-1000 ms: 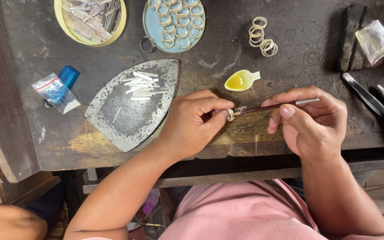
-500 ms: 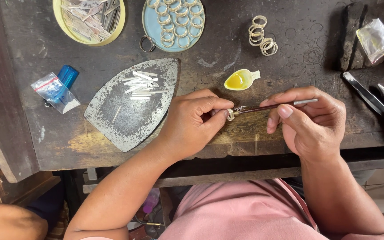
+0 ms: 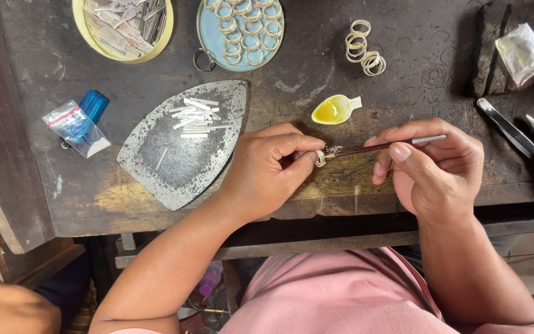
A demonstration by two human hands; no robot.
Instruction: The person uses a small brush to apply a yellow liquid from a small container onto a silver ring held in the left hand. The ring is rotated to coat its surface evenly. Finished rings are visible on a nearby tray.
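My left hand (image 3: 271,170) pinches a small pale metal ring (image 3: 320,158) between thumb and fingers above the dark wooden workbench (image 3: 403,74). My right hand (image 3: 431,170) holds a thin brush (image 3: 381,147) with a dark handle, its tip touching the ring. A small yellow spoon-shaped dish (image 3: 335,109) of yellow liquid sits just behind the ring.
A worn iron-shaped metal plate (image 3: 174,154) carries several short white strips (image 3: 194,116). At the back stand a yellow dish (image 3: 123,23) of scraps, a blue dish (image 3: 242,28) of rings and loose rings (image 3: 364,48). Pliers (image 3: 520,139) lie right; a plastic bag (image 3: 75,127) lies left.
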